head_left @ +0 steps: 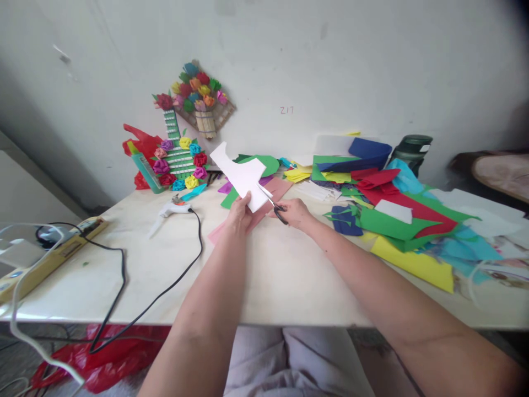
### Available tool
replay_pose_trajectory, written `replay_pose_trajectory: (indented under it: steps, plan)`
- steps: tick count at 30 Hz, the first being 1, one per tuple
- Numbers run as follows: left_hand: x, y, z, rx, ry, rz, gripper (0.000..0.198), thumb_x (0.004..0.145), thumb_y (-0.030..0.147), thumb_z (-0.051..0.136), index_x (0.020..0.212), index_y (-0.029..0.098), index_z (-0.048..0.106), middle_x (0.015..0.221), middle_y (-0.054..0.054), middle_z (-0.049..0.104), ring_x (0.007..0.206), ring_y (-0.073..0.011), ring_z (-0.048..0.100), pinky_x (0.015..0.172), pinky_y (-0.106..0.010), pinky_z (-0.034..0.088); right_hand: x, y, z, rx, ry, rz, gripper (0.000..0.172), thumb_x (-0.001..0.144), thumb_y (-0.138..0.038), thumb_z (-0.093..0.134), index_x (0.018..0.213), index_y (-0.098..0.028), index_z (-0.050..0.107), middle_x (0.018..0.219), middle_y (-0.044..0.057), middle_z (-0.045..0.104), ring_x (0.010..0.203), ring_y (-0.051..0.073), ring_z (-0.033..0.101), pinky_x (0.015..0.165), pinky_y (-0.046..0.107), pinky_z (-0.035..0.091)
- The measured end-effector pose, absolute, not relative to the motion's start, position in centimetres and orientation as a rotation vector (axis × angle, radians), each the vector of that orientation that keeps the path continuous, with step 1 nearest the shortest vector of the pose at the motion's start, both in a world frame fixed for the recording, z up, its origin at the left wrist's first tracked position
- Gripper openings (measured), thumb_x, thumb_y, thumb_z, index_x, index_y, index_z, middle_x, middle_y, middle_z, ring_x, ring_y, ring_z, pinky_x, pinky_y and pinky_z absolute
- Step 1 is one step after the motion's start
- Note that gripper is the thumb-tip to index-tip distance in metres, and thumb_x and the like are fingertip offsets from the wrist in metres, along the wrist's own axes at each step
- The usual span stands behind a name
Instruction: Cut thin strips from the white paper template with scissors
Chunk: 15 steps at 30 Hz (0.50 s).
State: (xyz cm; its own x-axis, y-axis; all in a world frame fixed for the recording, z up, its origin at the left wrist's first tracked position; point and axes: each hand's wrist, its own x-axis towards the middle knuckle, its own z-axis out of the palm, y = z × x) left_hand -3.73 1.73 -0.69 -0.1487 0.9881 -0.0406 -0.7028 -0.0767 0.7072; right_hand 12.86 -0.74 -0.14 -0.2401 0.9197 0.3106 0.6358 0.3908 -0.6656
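Observation:
My left hand (242,214) grips the lower edge of a white sheet of paper (242,176), thumb on top. The sheet has an irregular cut outline with a narrow strip reaching up to the left. In my right hand (294,213) is a pair of scissors (280,212) with black handles. Their blades point up and left and meet the right edge of the white paper. Beneath the sheet lie pink paper (278,190) and green paper (270,164) on the table.
A white glue gun (171,209) with a black cord lies left, near a power strip (70,246). Paper flowers decorate a green stand (181,160) at the back. Coloured paper scraps (400,220) spread over the right side, with a dark green bottle (410,151) behind.

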Motion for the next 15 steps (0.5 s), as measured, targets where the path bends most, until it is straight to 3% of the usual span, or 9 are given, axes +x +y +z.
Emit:
replay_pose_trajectory:
  steps: [8, 15]
  plan:
    - [-3.3, 1.4, -0.6, 0.595, 0.689, 1.531, 0.015, 0.074, 0.008, 0.063, 0.087, 0.014, 0.061, 0.079, -0.006, 0.069, 0.082, -0.0207, 0.067, 0.083, -0.037, 0.053, 13.0, -1.6, 1.1, -1.455, -1.978, 0.520, 0.033, 0.065, -0.055, 0.063, 0.069, -0.022, 0.067, 0.059, -0.003, 0.061, 0.054, 0.012, 0.055, 0.051, 0.021, 0.038]
    - [-3.1, 1.2, -0.5, 0.613, 0.684, 1.499, 0.012, 0.077, 0.008, 0.059, 0.087, 0.013, 0.061, 0.080, -0.006, 0.069, 0.083, -0.0213, 0.066, 0.090, -0.043, 0.049, 13.2, -0.9, 0.4, -1.434, -1.944, 0.672, 0.038, 0.066, -0.056, 0.062, 0.084, -0.024, 0.068, 0.063, -0.004, 0.064, 0.051, 0.011, 0.056, 0.051, 0.022, 0.040]
